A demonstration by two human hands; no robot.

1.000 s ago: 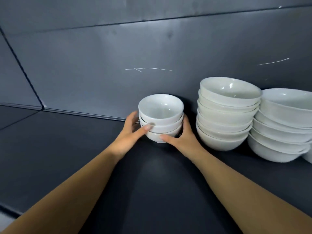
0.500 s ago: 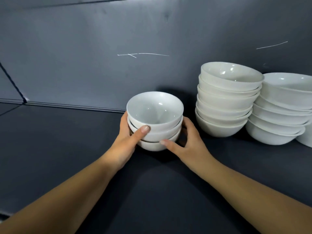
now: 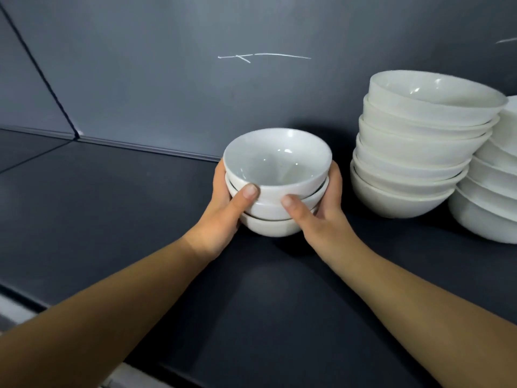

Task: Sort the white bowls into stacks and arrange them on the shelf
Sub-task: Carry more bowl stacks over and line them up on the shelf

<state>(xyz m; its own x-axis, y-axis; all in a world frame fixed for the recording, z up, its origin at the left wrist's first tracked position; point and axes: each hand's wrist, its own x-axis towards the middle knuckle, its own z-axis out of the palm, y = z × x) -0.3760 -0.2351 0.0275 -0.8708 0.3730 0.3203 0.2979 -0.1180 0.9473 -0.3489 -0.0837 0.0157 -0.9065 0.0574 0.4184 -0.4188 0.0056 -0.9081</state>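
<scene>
A stack of three small white bowls point(image 3: 277, 169) is on or just above the dark shelf point(image 3: 117, 208); I cannot tell if it touches. My left hand point(image 3: 223, 211) clasps its left side, thumb on the top bowl's wall. My right hand point(image 3: 319, 217) clasps the right side, thumb on the front, fingers behind. To the right stands a taller stack of several larger white bowls point(image 3: 414, 152), leaning slightly. A second stack of large bowls point(image 3: 492, 197) sits at the right edge, partly cut off.
A dark grey back wall point(image 3: 167, 79) with white scratch marks rises behind the shelf. The shelf's front edge point(image 3: 25, 298) runs along the lower left. Bare shelf surface stretches to the left of the small stack.
The small stack has come toward me and away from the wall. My thumbs have moved up onto the bowls' front. The view has shifted closer and to the left.
</scene>
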